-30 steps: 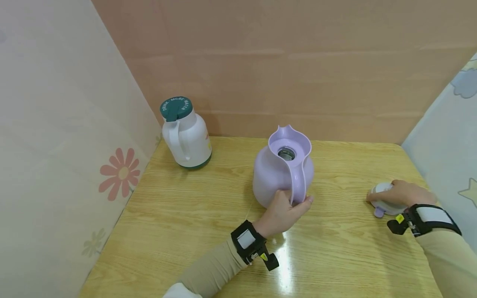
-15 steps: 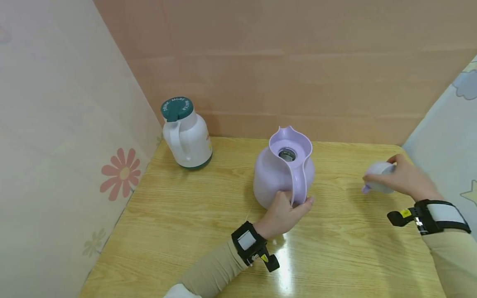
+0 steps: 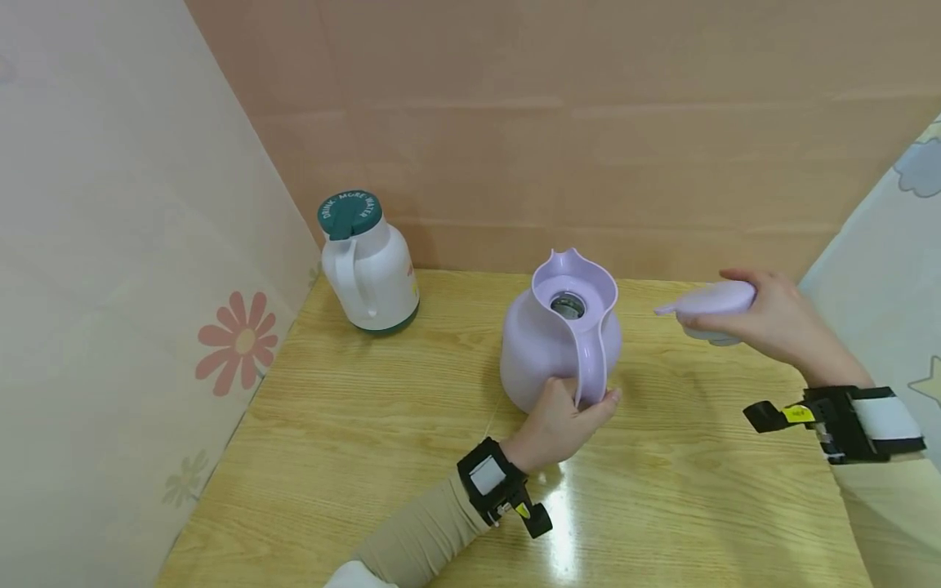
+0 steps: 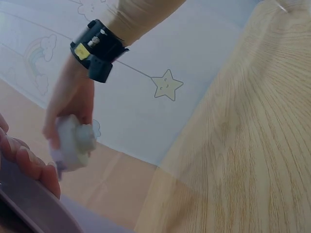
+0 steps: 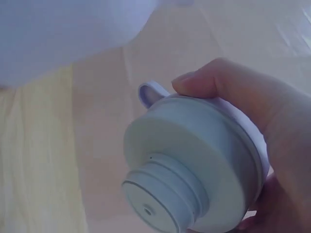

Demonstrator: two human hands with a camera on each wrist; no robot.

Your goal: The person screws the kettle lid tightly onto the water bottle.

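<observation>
Wooden table [image 3: 367, 425], white jug [image 3: 370, 265] well apart

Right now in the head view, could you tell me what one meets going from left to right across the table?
White jug with green lid → lilac jug, held by left hand → lilac lid in right hand.

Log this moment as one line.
left hand: grips purple jug handle | right hand: holds lid aloft beside jug | jug mouth: open | white jug: capped
</observation>
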